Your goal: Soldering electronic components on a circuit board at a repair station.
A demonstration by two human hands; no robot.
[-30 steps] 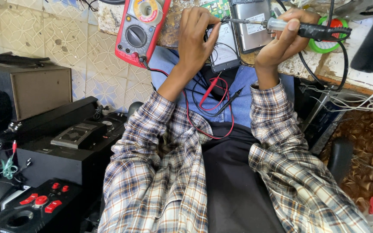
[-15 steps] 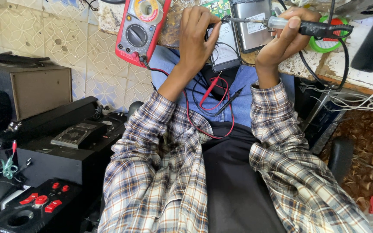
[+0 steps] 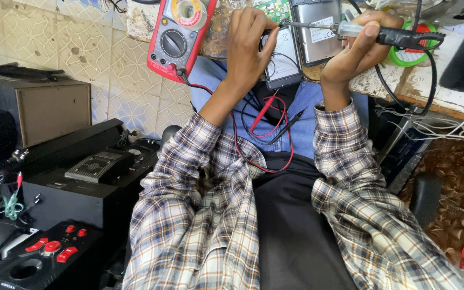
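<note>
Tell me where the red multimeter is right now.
In the head view, the red multimeter lies at the top, left of centre, on the workbench edge, just left of the left hand.

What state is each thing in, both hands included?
Left hand: pressed on the dark device.
Right hand: gripping the soldering iron, tip at the green circuit board.
Red multimeter: lying on the bench, leads plugged in.
Probes: dangling unused.

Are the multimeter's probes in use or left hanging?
Left hanging: the red probe and black probe dangle over the lap; the right hand holds the soldering iron.
</note>
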